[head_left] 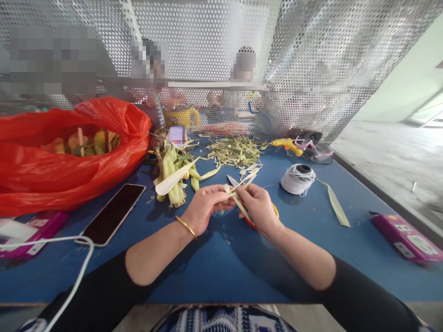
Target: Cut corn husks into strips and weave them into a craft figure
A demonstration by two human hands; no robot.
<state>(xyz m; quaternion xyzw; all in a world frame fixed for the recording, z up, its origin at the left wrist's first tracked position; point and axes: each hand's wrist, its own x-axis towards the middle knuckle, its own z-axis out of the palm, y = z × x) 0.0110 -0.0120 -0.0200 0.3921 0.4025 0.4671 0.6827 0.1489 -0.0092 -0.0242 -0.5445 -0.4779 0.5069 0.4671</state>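
My left hand [207, 205], a gold bangle at its wrist, pinches a pale corn husk strip [241, 206] between thumb and fingers. Close beside it, my right hand [259, 207] has its fingertips closed on the same folded husk. Narrow strip ends stick out past the fingertips. A pair of scissors [232, 180] shows its blade beyond the hands and its red and yellow handles under my right hand; whether they are held or lie on the table I cannot tell. Just past my left hand is a bunch of green corn husks [169, 168] with a wide pale leaf across it.
A red plastic bag [69, 184] and a phone [114, 214] are on the left of the blue table [214, 276]. Shredded husk [235, 151] is piled at the back, near a yellow glue gun [287, 145]. White string [298, 179] and a purple pack [406, 236] stand right. People sit behind perforated mesh.
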